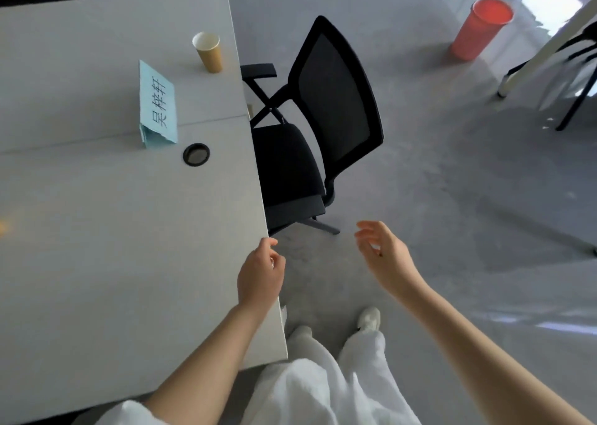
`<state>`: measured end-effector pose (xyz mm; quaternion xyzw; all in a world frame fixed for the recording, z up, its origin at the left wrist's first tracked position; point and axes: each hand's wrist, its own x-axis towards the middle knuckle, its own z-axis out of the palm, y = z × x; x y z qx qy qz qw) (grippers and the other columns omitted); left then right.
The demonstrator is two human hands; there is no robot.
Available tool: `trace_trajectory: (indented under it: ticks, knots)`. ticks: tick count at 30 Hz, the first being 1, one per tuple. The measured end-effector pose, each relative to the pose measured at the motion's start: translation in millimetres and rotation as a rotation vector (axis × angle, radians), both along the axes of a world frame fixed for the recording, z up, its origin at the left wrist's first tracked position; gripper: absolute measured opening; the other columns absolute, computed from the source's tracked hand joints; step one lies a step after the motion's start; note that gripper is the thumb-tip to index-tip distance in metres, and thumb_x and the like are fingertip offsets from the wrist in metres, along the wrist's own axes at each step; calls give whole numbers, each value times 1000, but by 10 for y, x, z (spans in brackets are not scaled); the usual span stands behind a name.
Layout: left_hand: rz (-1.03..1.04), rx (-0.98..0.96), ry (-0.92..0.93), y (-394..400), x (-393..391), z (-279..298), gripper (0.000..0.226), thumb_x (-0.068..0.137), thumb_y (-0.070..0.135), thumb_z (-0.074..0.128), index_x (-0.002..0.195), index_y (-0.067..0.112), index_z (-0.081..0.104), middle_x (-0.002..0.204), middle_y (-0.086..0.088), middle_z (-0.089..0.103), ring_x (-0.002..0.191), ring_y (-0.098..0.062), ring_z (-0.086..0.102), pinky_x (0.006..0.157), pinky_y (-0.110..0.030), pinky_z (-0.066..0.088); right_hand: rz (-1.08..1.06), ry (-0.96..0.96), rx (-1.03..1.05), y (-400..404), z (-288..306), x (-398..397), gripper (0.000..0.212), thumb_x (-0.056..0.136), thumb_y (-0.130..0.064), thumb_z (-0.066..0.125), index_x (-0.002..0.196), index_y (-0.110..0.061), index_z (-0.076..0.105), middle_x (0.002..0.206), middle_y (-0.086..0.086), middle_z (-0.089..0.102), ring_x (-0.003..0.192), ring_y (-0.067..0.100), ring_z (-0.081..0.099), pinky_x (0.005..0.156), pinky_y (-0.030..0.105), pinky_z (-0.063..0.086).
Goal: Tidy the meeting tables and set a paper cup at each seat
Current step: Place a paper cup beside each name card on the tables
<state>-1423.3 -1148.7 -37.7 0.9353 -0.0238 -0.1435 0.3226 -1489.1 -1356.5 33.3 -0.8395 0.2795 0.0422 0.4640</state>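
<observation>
Head view: a brown paper cup [208,52] stands upright near the white table's [97,230] right edge, beside a blue name card [158,106] and facing a black mesh chair [323,117]. The left hand [260,274] hovers at the table edge, fingers loosely curled, holding nothing; the right hand [384,256] hangs relaxed over the floor, empty.

Left hand [260,274] loosely curled, right hand [384,256] spread, both empty.

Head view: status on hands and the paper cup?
Left hand and right hand open, holding nothing. Paper cup upright on table by black chair, beside blue name card. Nothing blocking.
</observation>
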Motion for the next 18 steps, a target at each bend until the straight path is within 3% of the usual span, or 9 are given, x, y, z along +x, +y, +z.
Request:
trace_trajectory:
  ticks: [5,9,13,18]
  knots:
    - [43,47,-10,-632,183,-90,27,93,15,52,119,15,59,84,1,64,74,-19,59,62,-29,44,92,15,30,-779,-48,353,27,94,-10,50,119,-15,57,102,2,68,100,15,63,89,24,46]
    - [230,71,69,-1212,213,-68,28,95,17,51,123,16,56,84,8,58,76,-14,56,65,-30,45,231,10,40,-1425,11,725,29,94,-11,49,122,-13,56,107,5,68,103,16,62,90,26,48]
    - [451,15,103,-1835,138,31,31,95,16,50,125,13,56,92,2,65,85,-23,64,74,-36,50,395,-20,17,-1959,128,1048,27,94,-13,50,120,-13,57,107,4,67,105,16,63,95,34,50]
    - [523,7,83,-2311,334,119,31,94,17,54,125,14,56,94,0,66,87,-23,65,75,-39,53,496,-75,28,-2395,249,1666,24,94,-16,51,117,-16,57,105,4,68,103,17,64,93,39,52]
